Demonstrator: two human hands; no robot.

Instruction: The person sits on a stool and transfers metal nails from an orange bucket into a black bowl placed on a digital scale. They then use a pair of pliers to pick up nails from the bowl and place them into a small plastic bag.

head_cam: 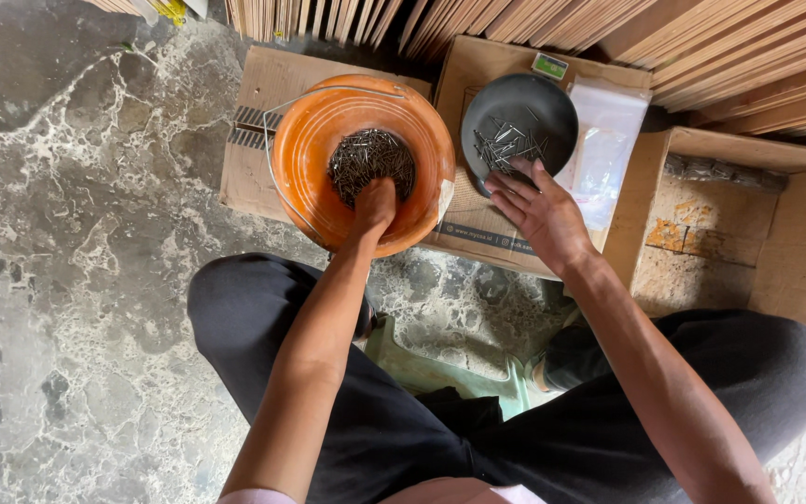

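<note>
Bare marble floor [76, 233] lies open left of the orange bucket [310, 177]; cardboard boxes [729, 233] and stacked boards [608, 28] crowd the far and right sides.

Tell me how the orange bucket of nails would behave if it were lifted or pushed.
The orange bucket holds a dense heap of small nails, so it is probably heavy for its size. Its wire bail lies loose on the rim and would likely swing. It sits on cardboard and may drag rather than slide. The left hand is inside.

Seated with knees spread, the person stretches both bare arms forward and down, the left hand [374, 207] bent at the wrist with its fingers curled under and hidden, the right hand [541, 211] flat, palm down, its fingers spread.
</note>
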